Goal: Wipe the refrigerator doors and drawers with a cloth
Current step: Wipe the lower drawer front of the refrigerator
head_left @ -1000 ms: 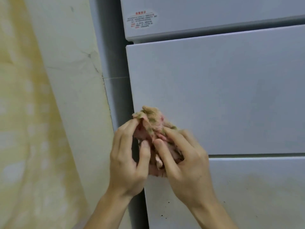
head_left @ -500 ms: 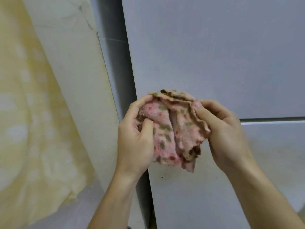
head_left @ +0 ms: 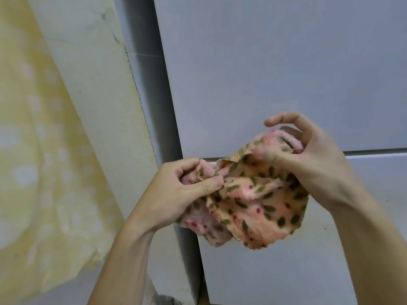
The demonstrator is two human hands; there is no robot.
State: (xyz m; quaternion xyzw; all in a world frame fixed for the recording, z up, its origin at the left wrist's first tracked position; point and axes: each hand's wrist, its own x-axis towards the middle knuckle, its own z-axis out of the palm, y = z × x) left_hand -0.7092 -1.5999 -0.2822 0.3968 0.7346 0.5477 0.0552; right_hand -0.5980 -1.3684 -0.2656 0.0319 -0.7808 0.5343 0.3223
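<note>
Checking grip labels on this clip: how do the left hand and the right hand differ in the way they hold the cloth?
The left hand sits lower, at the left edge of the cloth; the right hand sits higher, at its upper right corner. The left hand's fingers all curl onto the fabric, while the right hand's forefinger is lifted clear above it. Both pinch the cloth under the thumb.
</note>
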